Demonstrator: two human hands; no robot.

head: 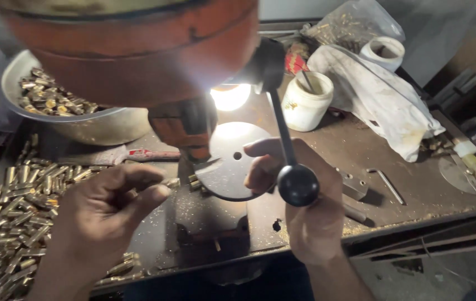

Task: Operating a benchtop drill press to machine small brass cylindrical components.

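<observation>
Right hand (299,189) at round steel disc (232,161); smooth.

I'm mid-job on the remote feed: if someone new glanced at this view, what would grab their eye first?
Probably the bright lamp glare at centre, lighting the round drill table under the big orange machine head. Next, the right hand behind the black-knobbed lever, and the left hand pinched beside the table. Lower left lies a heap of small brass pieces, with more in a metal bowl above.

Metal bench (416,195) w/ brass pcs (20,212), steel bowl (82,125), white jar (306,103).
</observation>
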